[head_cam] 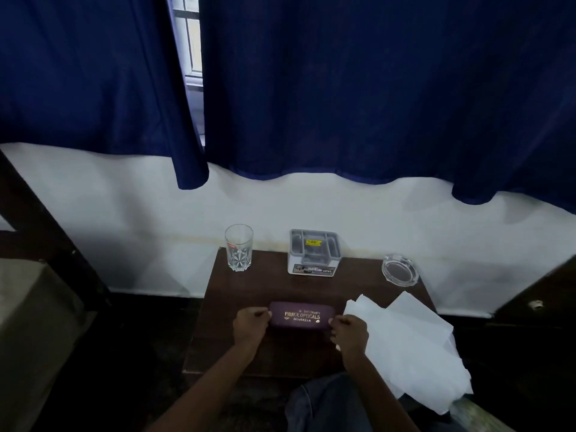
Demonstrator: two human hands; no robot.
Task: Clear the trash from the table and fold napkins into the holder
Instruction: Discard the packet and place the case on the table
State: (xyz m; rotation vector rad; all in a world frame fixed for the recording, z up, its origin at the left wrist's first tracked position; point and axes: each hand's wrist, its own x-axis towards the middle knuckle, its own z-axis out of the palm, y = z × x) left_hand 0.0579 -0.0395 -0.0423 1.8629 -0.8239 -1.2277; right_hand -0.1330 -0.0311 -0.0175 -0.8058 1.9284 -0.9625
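A purple spectacle case point(301, 315) with gold lettering lies on the small dark wooden table point(271, 285), near its front. My left hand point(251, 326) grips the case's left end and my right hand point(349, 333) grips its right end. Loose white napkins point(405, 341) are spread over the table's right front corner and hang past its edge. The grey napkin holder point(313, 251) with compartments stands at the back middle of the table, against the wall.
A clear drinking glass point(239, 247) stands at the table's back left. A glass ashtray point(400, 270) sits at the back right. Dark blue curtains point(343, 88) hang above the white wall. Dark furniture flanks the table on both sides.
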